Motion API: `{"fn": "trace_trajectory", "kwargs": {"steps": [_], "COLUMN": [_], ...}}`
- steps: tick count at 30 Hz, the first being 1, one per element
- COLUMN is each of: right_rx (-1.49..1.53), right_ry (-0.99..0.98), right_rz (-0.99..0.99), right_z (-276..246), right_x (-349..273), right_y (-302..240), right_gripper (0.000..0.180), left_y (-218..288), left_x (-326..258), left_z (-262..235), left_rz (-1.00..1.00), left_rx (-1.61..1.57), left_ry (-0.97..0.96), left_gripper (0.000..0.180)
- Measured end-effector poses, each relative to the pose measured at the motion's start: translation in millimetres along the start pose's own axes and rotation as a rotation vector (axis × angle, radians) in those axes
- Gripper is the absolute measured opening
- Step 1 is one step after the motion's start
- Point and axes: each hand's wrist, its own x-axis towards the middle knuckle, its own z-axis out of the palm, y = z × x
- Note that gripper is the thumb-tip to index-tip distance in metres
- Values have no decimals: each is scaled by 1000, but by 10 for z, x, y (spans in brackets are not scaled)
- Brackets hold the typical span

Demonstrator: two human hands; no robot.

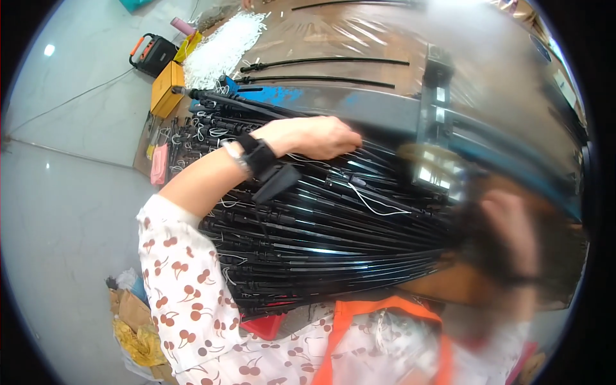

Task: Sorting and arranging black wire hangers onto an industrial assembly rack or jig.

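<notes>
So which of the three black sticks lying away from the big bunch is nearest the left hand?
The lowest stick in the picture; the middle stick and top stick lie farther from the left hand.

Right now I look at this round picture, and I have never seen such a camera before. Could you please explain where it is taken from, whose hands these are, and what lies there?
There is no robot here, only a person working with bare hands. The single picture comes from a wide camera on that person's head, looking down, so straight edges bend near the rim.

Many long black rods lie before the person on the table, some with white strings. The left hand reaches over them, fingers curled; whether it grips a rod is unclear. The right hand is blurred, so I cannot tell what it holds.

Farther back, at the upper left, are a yellow box and a white pile.
</notes>
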Motion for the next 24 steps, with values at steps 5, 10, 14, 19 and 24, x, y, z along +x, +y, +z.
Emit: {"fn": "trace_trajectory", "kwargs": {"steps": [5,10,14,19,24], "right_rx": [-24,-191,-68,5,-96], "right_ry": [-87,97,319,537,605], "right_rz": [-23,-316,-317,-357,-496], "right_z": [-200,-248,-295,-378,-341], "right_x": [34,141,-36,-392,-464], "right_y": [22,134,69,151,355], "right_gripper": [22,17,23,26,31], "left_y": [227,1112,1438,1707,1757], "left_x": [-411,215,695,982,1129], "left_z": [-529,-386,-305,-260,-236], "left_rz": [-59,94,116,216,236], "left_rx": [-275,-99,43,106,112], "left_ry": [118,588,621,594,522], "left_gripper": [27,23,23,27,31]}}
